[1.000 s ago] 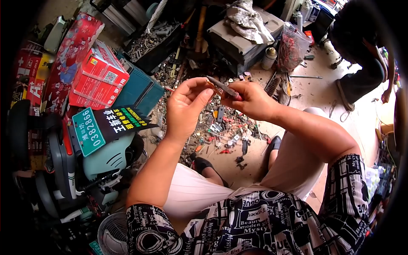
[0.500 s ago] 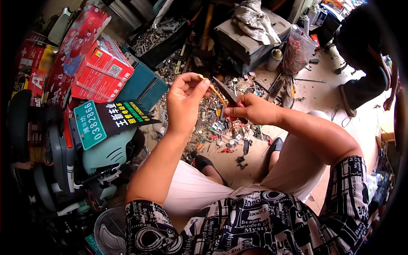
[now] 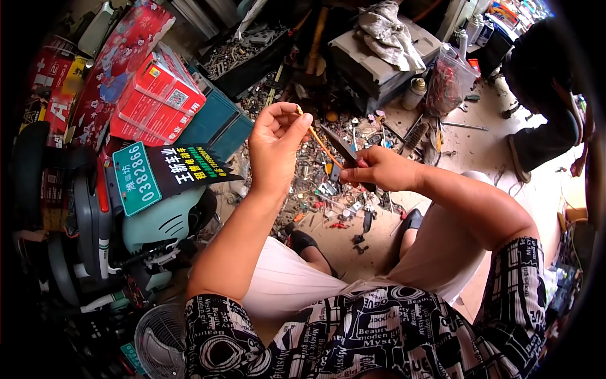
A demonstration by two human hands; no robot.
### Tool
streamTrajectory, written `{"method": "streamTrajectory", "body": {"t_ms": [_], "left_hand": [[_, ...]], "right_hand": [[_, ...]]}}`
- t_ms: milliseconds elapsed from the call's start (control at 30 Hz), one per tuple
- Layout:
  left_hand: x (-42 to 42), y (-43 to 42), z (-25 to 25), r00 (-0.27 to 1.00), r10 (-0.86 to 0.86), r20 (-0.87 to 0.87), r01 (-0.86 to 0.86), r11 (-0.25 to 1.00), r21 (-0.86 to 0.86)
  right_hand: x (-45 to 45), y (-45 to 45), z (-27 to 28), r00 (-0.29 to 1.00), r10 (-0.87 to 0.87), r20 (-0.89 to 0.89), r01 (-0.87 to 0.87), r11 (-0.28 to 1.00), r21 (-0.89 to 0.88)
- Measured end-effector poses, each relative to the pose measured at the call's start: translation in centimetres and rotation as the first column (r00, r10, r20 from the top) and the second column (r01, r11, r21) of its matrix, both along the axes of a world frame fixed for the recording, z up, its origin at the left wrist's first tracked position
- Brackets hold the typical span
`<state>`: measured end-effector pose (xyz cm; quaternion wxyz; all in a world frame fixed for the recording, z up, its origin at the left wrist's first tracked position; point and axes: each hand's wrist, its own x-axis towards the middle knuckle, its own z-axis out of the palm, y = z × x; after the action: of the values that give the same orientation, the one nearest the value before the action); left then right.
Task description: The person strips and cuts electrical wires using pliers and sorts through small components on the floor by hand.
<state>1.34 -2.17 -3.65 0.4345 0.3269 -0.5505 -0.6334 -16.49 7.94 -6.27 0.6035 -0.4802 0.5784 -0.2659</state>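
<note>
Between my two raised hands runs a thin orange wire. My left hand is closed, pinching its upper end between thumb and fingers; a small yellowish tip pokes out above the thumb. My right hand is closed around a dark pointed tool with red near its grip. That tool's blade points up and left, beside the wire. The wire's lower end reaches my right thumb and fingertips; whether they grip it too is hidden. Both hands are above a floor littered with small parts.
Left of me stand a pale green scooter with a licence plate, a red carton and a teal box. Ahead are a grey box, a spray can and a clear bag. A dark boot-like shape stands at right.
The orange wire stays between my hands, now stretched a little longer. My right hand and the tool have shifted slightly down and right. The surroundings shift slightly as my head moves.
</note>
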Motion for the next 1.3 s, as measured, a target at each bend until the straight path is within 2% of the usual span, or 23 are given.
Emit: {"method": "streamTrajectory", "body": {"t_ms": [167,233,300,367,400,433,500,533,633,733,800,900,1067,1233,1300], "left_hand": [[0.0,0.0,-0.2,1.0,-0.005,-0.005,0.005,0.999,0.037],[-0.1,0.0,-0.3,1.0,-0.003,0.001,0.003,0.999,0.052],[-0.2,-0.1,-0.5,1.0,-0.014,0.015,0.012,0.992,0.126],[-0.4,0.2,-1.4,0.99,-0.073,0.122,0.051,0.984,0.173],[-0.6,0.5,-1.7,0.984,-0.105,0.141,0.072,0.972,0.224],[-0.8,1.0,-2.0,0.978,-0.139,0.157,0.092,0.957,0.274],[-1.0,1.8,-2.7,0.958,-0.222,0.181,0.156,0.934,0.321],[-1.2,2.3,-3.0,0.95,-0.25,0.185,0.175,0.921,0.347],[-1.6,3.3,-3.2,0.918,-0.368,0.146,0.29,0.877,0.384],[-2.2,3.9,-3.7,0.888,-0.43,0.165,0.347,0.86,0.374],[-2.4,4.3,-4.2,0.865,-0.451,0.222,0.412,0.889,0.201],[-2.5,4.7,-4.1,0.88,-0.418,0.226,0.403,0.908,0.112],[-2.2,3.9,-5.6,0.888,-0.4,0.226,0.386,0.916,0.107],[-2.4,4.1,-4.5,0.916,-0.32,0.243,0.306,0.947,0.097],[-2.4,4.0,-3.9,0.946,-0.246,0.213,0.214,0.964,0.16]], "right_hand": [[0.0,0.2,-0.2,0.999,0.019,0.038,-0.018,1.0,-0.016],[0.0,0.1,-0.4,0.994,0.034,0.104,-0.03,0.999,-0.035],[-0.6,-0.1,-0.6,0.987,-0.041,0.154,0.027,0.995,0.096],[-0.7,-0.4,1.7,0.964,-0.123,0.235,0.102,0.99,0.097],[-1.4,-0.8,0.2,0.957,-0.161,0.243,0.131,0.982,0.132],[-1.5,-1.4,-0.4,0.917,-0.22,0.334,0.198,0.975,0.097],[-1.7,-1.6,-0.4,0.836,-0.298,0.461,0.302,0.951,0.067],[-1.9,-1.8,-0.8,0.804,-0.38,0.457,0.369,0.922,0.118],[-2.1,-1.6,-0.5,0.74,-0.403,0.538,0.396,0.908,0.136],[-2.1,-1.6,-0.8,0.719,-0.422,0.552,0.423,0.896,0.133],[-2.1,-1.7,-1.0,0.708,-0.432,0.558,0.438,0.889,0.132],[-2.2,-1.7,-1.1,0.709,-0.421,0.565,0.442,0.89,0.109],[-1.9,-1.7,-1.0,0.72,-0.425,0.549,0.443,0.89,0.108],[-1.9,-1.8,-0.1,0.701,-0.474,0.534,0.494,0.862,0.117],[-2.0,-1.8,0.1,0.769,-0.482,0.42,0.498,0.863,0.08]]}}
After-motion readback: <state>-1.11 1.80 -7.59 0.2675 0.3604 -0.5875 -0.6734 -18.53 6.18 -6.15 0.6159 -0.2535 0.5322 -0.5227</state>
